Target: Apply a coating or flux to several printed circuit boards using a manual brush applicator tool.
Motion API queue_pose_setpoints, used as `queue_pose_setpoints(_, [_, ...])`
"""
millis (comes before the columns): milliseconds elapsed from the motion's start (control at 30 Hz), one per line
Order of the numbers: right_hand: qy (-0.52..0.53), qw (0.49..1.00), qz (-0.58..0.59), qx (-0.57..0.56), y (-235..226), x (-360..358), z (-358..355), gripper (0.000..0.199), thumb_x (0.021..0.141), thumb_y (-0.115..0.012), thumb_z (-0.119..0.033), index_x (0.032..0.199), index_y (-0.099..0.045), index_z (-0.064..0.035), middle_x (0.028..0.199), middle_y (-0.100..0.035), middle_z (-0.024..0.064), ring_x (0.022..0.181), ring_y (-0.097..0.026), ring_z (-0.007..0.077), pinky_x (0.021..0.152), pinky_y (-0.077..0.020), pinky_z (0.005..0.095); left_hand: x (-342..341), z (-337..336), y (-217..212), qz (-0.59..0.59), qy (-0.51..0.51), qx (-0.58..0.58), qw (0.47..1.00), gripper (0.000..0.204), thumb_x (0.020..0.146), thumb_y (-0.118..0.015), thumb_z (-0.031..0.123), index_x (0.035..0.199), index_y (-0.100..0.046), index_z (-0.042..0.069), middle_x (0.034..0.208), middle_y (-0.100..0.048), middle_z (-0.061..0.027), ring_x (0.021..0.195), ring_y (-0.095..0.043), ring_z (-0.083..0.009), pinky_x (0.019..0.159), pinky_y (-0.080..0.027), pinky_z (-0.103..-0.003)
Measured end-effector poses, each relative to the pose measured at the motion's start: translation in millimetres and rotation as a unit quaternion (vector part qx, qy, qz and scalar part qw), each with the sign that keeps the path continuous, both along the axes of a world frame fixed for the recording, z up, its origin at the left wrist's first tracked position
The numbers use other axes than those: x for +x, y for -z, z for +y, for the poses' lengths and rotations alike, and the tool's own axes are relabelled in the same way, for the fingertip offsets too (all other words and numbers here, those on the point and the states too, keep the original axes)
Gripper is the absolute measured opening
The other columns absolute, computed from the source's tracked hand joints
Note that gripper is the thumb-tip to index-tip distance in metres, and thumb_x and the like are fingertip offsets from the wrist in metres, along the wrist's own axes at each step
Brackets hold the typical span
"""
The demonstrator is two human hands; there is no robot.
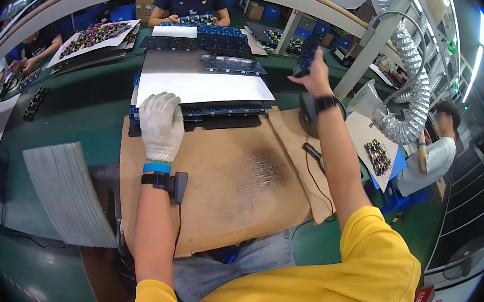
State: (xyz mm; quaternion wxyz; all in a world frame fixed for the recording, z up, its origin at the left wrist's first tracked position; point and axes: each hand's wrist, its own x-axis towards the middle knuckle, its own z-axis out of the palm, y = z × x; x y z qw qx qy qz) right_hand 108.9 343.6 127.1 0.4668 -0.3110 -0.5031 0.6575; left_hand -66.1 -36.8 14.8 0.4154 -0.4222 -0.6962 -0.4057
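My left hand (162, 124), in a white knit glove, rests palm down on the near left corner of a white sheet (213, 87) that tops a stack of blue circuit boards (228, 112). My right hand (317, 77), bare with a black watch, is raised far forward and grips a dark blue circuit board (307, 55) held upright in the air. A brown cardboard mat (222, 178) with a dark scorched patch lies in front of me under the stack.
More blue boards (233, 64) and a white sheet (175, 31) lie farther back on the green table (83, 106). A grey ribbed pad (66, 192) sits at left. A silver flexible duct with funnel (399, 116) hangs at right. Other people work across and beside.
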Motion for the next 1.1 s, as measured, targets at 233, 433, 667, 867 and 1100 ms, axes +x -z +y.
queue_pose_setpoints(233, [-0.285,0.936,0.156,-0.135,66.0,185.0,-183.7,0.071,0.114,-0.042,-0.061,0.164,-0.046,-0.0096,0.152,-0.062,0.0254,0.129,-0.068,0.0456,0.102,-0.0586,0.0699,42.2,2.8,-8.7,-0.158,0.205,0.036,0.965,0.021,0.095,-0.078,0.014,0.111,-0.076,0.001,0.114,-0.079,-0.012,0.113,-0.073,-0.032,0.102,-0.056,-0.042])
queue_pose_setpoints(433, [-0.468,0.834,0.034,-0.292,109.4,205.1,-240.4,0.083,0.111,-0.04,-0.069,0.168,-0.04,-0.0084,0.151,-0.063,0.028,0.118,-0.07,0.0561,0.085,-0.066,0.0663,73.7,16.6,1.6,-0.597,0.539,-0.065,0.59,0.035,0.107,-0.07,0.03,0.121,-0.072,-0.002,0.118,-0.077,-0.0099,0.114,-0.071,-0.0219,0.098,-0.055,-0.035])
queue_pose_setpoints(667, [-0.37,0.922,-0.113,-0.038,94.1,210.0,-222.5,0.082,0.107,-0.054,-0.069,0.153,-0.058,-0.0013,0.134,-0.072,0.0274,0.11,-0.074,0.0471,0.091,-0.0633,0.0591,48.2,2.2,9.1,-0.517,0.471,-0.227,0.677,0.032,0.11,-0.063,0.027,0.123,-0.071,-0.001,0.111,-0.072,-0.0035,0.103,-0.064,-0.0123,0.092,-0.053,-0.029])
queue_pose_setpoints(867, [0.182,0.758,-0.397,0.485,138.5,237.0,-176.4,0.049,0.093,-0.081,-0.032,0.127,-0.074,0.0028,0.131,-0.072,0.0271,0.117,-0.07,0.0448,0.101,-0.0568,0.0499,37.5,-36.7,14.6,-0.515,0.371,-0.168,0.754,0.036,0.107,-0.062,0.03,0.117,-0.072,-0.003,0.103,-0.072,-0.0063,0.1,-0.063,-0.0159,0.094,-0.052,-0.033])
queue_pose_setpoints(1100, [0.246,0.743,-0.4,0.477,194.3,250.2,-150.6,0.042,0.09,-0.081,-0.024,0.123,-0.076,0.0007,0.132,-0.072,0.0245,0.122,-0.067,0.0449,0.109,-0.0516,0.0519,52.6,-38.3,35.9,-0.362,0.179,-0.239,0.883,0.036,0.104,-0.061,0.028,0.113,-0.072,-0.005,0.099,-0.073,-0.0226,0.096,-0.07,-0.028,0.09,-0.053,-0.039])
